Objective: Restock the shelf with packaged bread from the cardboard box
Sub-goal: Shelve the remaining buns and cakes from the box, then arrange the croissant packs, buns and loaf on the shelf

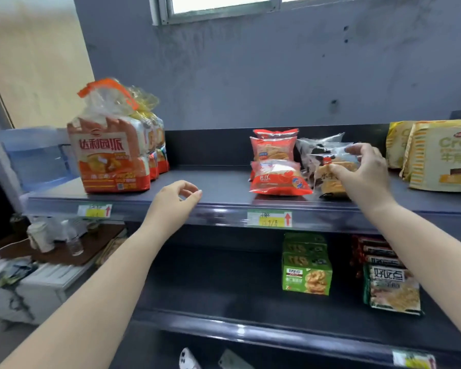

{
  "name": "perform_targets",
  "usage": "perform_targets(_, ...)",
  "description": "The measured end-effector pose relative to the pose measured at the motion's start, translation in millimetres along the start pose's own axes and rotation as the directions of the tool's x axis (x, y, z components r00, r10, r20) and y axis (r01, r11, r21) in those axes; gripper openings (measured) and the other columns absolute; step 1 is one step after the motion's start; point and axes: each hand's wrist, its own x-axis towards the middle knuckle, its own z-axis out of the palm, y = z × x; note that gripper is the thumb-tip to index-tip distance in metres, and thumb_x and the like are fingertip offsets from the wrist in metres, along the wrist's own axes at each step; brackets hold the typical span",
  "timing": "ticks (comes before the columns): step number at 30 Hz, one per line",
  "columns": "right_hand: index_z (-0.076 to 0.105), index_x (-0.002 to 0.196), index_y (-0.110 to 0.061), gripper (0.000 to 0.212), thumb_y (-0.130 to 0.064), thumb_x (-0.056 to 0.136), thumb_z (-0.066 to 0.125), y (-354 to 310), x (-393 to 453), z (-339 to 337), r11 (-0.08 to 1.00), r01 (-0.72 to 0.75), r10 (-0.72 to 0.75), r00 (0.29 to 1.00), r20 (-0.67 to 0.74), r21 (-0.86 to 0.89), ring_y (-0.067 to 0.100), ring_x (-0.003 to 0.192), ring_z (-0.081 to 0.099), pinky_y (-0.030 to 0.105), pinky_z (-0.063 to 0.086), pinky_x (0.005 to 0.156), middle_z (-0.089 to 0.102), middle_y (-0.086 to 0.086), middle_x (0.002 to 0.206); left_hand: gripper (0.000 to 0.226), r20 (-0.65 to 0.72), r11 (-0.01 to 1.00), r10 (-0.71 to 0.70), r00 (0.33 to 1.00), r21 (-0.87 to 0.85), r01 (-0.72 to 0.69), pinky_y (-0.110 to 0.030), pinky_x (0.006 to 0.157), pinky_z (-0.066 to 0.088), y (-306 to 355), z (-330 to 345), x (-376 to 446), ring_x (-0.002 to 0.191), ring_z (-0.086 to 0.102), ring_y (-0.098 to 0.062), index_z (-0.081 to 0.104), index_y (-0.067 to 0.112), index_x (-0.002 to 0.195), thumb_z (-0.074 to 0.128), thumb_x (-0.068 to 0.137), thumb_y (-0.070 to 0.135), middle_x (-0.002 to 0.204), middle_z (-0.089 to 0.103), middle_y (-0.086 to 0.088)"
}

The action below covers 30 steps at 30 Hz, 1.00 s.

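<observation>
1. Your right hand [365,174] is reaching onto the top shelf [218,182], and its fingers [357,149] and thumb are pinching a clear-wrapped bread packet [330,179] that is standing on that shelf.
2. That packet is sitting just to the right of the red bread packets [276,166], almost touching them, with more clear-wrapped packets [317,145] leaning right behind it.
3. Your left hand [176,201] is hovering at the shelf's front edge, well to the left of the red packets; its fingers are curling loosely and holding nothing.
4. The tall orange loaf bags [112,155] are standing far to the left of the red packets, in a row running toward the back of the shelf.
5. The yellow croissant bags [437,155] are leaning at the far right of the red packets, beyond your right hand.
6. A yellow-and-green price tag [269,218] is hanging on the shelf rail directly below the red packets.
7. Green snack boxes [306,265] are lining up on the lower shelf [210,288], below the red packets and slightly to the right.
</observation>
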Motion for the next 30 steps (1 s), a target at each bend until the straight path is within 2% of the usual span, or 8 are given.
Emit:
perform_targets(4, 0.06, 0.105, -0.008, 0.028, -0.017, 0.081, 0.068, -67.7, -60.7, 45.1, 0.972, 0.229, -0.232, 0.969, 0.089, 0.05, 0.029, 0.108, 0.05, 0.045, 0.042, 0.093, 0.059, 0.01, 0.111, 0.008, -0.029, 0.997, -0.046, 0.999, 0.067, 0.048, -0.035, 0.079, 0.049, -41.1, -54.3, -36.1, 0.077, 0.057, -0.015, 0.062, 0.021, 0.092, 0.058, 0.09, 0.027, 0.083, 0.062, 0.008)
perform_targets(7, 0.063, 0.096, -0.008, 0.019, -0.011, 0.078, 0.07, -119.7, -112.8, 93.6, 0.919, 0.363, -0.392, 0.882, 0.261, 0.152, 0.028, 0.1, 0.054, 0.041, 0.042, 0.088, 0.06, 0.002, 0.099, 0.004, -0.069, 0.981, -0.113, 0.991, 0.148, 0.123, -0.038, 0.084, 0.051, -87.2, -98.5, -71.7, 0.074, 0.057, -0.018, 0.062, 0.024, 0.087, 0.061, 0.087, 0.028, 0.079, 0.062, 0.01)
perform_targets(11, 0.063, 0.096, -0.01, 0.016, -0.016, 0.081, 0.067, -186.6, -198.0, 167.3, 0.849, 0.447, -0.526, 0.665, 0.531, 0.28, 0.022, 0.096, 0.054, 0.03, 0.04, 0.083, 0.055, -0.007, 0.093, 0.006, -0.13, 0.932, -0.235, 0.963, 0.252, 0.262, -0.038, 0.085, 0.051, -158.9, -161.9, -136.3, 0.084, 0.061, -0.022, 0.062, 0.026, 0.087, 0.06, 0.085, 0.031, 0.085, 0.064, 0.006)
perform_targets(15, 0.063, 0.104, -0.013, 0.022, -0.023, 0.084, 0.065, -245.2, -288.4, 231.1, 0.773, 0.491, -0.609, 0.399, 0.685, 0.402, 0.023, 0.101, 0.054, 0.034, 0.045, 0.085, 0.061, 0.002, 0.104, 0.006, -0.216, 0.814, -0.402, 0.89, 0.361, 0.455, -0.036, 0.087, 0.049, -222.2, -215.6, -208.4, 0.092, 0.061, -0.02, 0.059, 0.029, 0.091, 0.056, 0.088, 0.033, 0.091, 0.062, 0.008)
perform_targets(19, 0.061, 0.108, -0.017, 0.025, -0.027, 0.085, 0.063, -293.8, -364.5, 280.9, 0.69, 0.504, -0.675, 0.187, 0.714, 0.52, 0.019, 0.101, 0.055, 0.031, 0.047, 0.081, 0.061, 0.0, 0.106, 0.016, -0.31, 0.686, -0.529, 0.79, 0.392, 0.613, -0.039, 0.093, 0.047, -274.3, -257.6, -274.0, 0.092, 0.06, -0.017, 0.061, 0.027, 0.101, 0.054, 0.09, 0.035, 0.097, 0.063, 0.008)
perform_targets(22, 0.06, 0.108, -0.017, 0.025, -0.028, 0.086, 0.061, -324.7, -409.6, 315.1, 0.632, 0.493, -0.703, 0.04, 0.71, 0.598, 0.019, 0.101, 0.054, 0.033, 0.047, 0.08, 0.06, 0.0, 0.106, 0.02, -0.363, 0.587, -0.588, 0.723, 0.424, 0.69, -0.035, 0.092, 0.045, -306.6, -283.4, -310.1, 0.095, 0.059, -0.016, 0.06, 0.027, 0.107, 0.05, 0.092, 0.037, 0.107, 0.065, 0.008)
perform_targets(27, 0.061, 0.109, -0.017, 0.025, -0.029, 0.087, 0.06, -361.1, -473.4, 384.5, 0.546, 0.462, -0.728, -0.152, 0.669, 0.699, 0.016, 0.097, 0.054, 0.026, 0.04, 0.074, 0.06, -0.002, 0.105, 0.021, -0.402, 0.437, -0.692, 0.599, 0.428, 0.791, -0.032, 0.09, 0.039, -371.4, -313.0, -339.9, 0.098, 0.058, -0.016, 0.059, 0.027, 0.107, 0.048, 0.093, 0.038, 0.107, 0.064, 0.009)
perform_targets(30, 0.06, 0.111, -0.015, 0.026, -0.027, 0.087, 0.059, -376.8, -509.3, 440.2, 0.532, 0.437, -0.7, -0.256, 0.667, 0.725, 0.018, 0.099, 0.055, 0.028, 0.043, 0.076, 0.062, -0.001, 0.108, 0.021, -0.419, 0.374, -0.741, 0.524, 0.391, 0.841, -0.033, 0.091, 0.041, -424.7, -324.1, -343.7, 0.098, 0.056, -0.016, 0.06, 0.026, 0.107, 0.047, 0.094, 0.036, 0.108, 0.062, 0.009)
